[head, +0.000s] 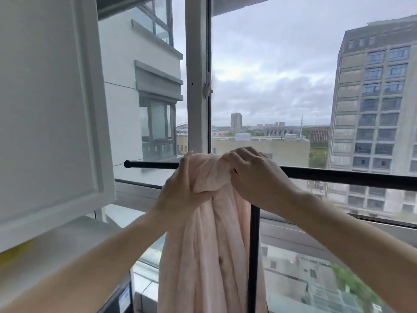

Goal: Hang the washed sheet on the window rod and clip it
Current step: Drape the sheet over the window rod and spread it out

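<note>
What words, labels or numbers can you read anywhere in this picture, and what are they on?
No text can be read here.
The pink sheet, the black rod and the window frame show no writing.
The small blue-and-white panel at the bottom left may carry print, but it is too blurred to read.
The buildings outside show no legible signs.

pale pink, plain and unpatterned on the sheet point(209, 233), black on the rod point(338, 173) and its upright post point(254, 249), white on the window frame point(196, 75) and the cabinet door point(45, 109), yellow on a blurred patch point(15, 250) beneath that door.
</note>
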